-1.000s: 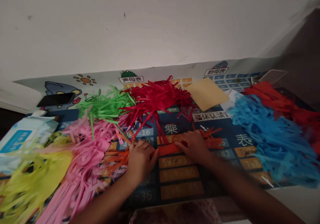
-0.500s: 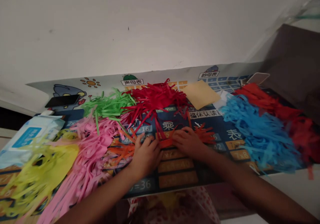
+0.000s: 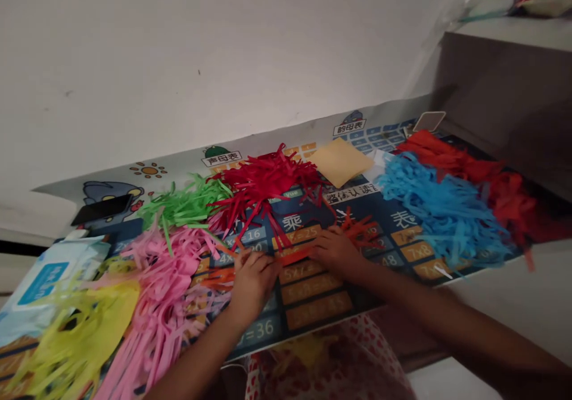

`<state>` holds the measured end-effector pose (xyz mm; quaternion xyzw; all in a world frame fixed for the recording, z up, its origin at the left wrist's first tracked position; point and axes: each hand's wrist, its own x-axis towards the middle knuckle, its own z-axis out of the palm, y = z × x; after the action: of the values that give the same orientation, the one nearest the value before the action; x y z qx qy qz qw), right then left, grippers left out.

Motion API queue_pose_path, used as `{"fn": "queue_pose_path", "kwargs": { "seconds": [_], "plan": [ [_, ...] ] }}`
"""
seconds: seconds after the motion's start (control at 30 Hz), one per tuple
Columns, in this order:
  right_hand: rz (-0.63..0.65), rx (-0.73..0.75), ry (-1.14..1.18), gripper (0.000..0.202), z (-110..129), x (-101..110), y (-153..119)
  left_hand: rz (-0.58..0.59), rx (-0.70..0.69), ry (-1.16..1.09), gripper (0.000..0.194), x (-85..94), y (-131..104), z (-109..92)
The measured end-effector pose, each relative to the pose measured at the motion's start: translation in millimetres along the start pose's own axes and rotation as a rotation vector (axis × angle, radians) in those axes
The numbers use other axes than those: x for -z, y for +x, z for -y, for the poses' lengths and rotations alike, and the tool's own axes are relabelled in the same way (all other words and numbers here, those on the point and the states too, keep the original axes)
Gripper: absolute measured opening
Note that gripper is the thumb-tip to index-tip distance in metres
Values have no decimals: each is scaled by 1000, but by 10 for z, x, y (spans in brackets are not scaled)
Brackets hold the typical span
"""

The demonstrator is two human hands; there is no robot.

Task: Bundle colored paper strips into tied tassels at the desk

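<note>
Orange paper (image 3: 292, 257): It lies on the printed sheet (image 3: 319, 318), nearer to the person than the pinkish-red strips (image 3: 274, 176). Its flat band runs between the two hands, and thin strips stick out past both.
Left hand (image 3: 255, 278): The fingers are bent close together at the left part of the band. I cannot tell if they pinch it.
Right hand (image 3: 338, 254): The fingers lie over the right part of the band. I cannot tell if they pinch or just press.
Band care: I think it should be flat and straight, with the same soft pull from each side. Thin paper might rip, so slow seems best.
Packet (image 3: 40, 284): Blue and white, by the yellow paper (image 3: 111, 313). I cannot see inside.
</note>
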<state>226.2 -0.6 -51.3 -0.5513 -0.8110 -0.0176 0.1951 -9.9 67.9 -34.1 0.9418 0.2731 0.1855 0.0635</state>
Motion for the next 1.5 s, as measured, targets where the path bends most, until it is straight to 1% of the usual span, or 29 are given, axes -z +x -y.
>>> {"fn": "queue_pose_path", "kwargs": {
  "seconds": [0.1, 0.23, 0.37, 0.53, 0.6, 0.63, 0.67, 0.7, 0.77, 0.8, 0.83, 0.9, 0.97, 1.03, 1.07, 1.17, 1.23, 1.33, 1.43, 1.5],
  "plan": [
    [46, -146, 117, 9, -143, 33, -34, 16, 101, -100, 16, 8, -8, 72],
    [151, -266, 212, 11, -179, 94, 60, 28, 178, -94, 20, -22, 29, 80],
    [183, -323, 236, 13, -161, 110, 124, 55, 214, -70, 20, -56, 72, 68],
    [197, -353, 219, 13, -153, 103, 160, 93, 221, -14, 21, -81, 121, 80],
    [194, -366, 203, 13, -154, 102, 164, 89, 227, 3, 19, -80, 129, 75],
    [184, -366, 192, 12, -155, 104, 159, 80, 222, 13, 15, -77, 127, 69],
    [163, -349, 177, 11, -157, 109, 149, 65, 197, 23, 9, -73, 121, 60],
    [133, -302, 160, 10, -158, 117, 135, 44, 153, 35, 8, -69, 111, 49],
    [76, -139, 113, 8, -155, 138, 104, 11, 27, 65, 24, -65, 87, 25],
    [60, -42, 82, 7, -150, 149, 93, 5, -34, 81, 28, -67, 77, 12],
    [59, 50, 48, 6, -141, 158, 87, 2, -78, 96, 28, -70, 72, 0],
    [92, 184, -21, 14, -119, 168, 96, -1, -114, 117, 22, -80, 83, -23],
    [139, 240, -70, 19, -100, 167, 135, -18, -119, 129, 17, -86, 124, -44],
    [163, 227, -90, 19, -87, 158, 195, -25, -119, 130, 14, -80, 183, -62],
    [162, 195, -94, 18, -80, 151, 228, -22, -116, 126, 13, -74, 211, -70],
    [124, 90, -96, 15, -22, 120, 312, -29, -91, 93, 14, -63, 262, -83],
    [108, 68, -91, 13, 41, 81, 330, -55, -69, 73, 13, -75, 257, -79],
    [64, 95, -63, 12, 87, -1, 271, -77, -64, 74, 14, -110, 193, -46],
    [12, 83, -35, 13, 6, -61, 141, -89, -56, 56, 15, -124, 96, 13],
    [17, 38, -19, 14, -72, -63, 77, -84, -9, 10, 14, -113, 52, 43]
  ]
}}
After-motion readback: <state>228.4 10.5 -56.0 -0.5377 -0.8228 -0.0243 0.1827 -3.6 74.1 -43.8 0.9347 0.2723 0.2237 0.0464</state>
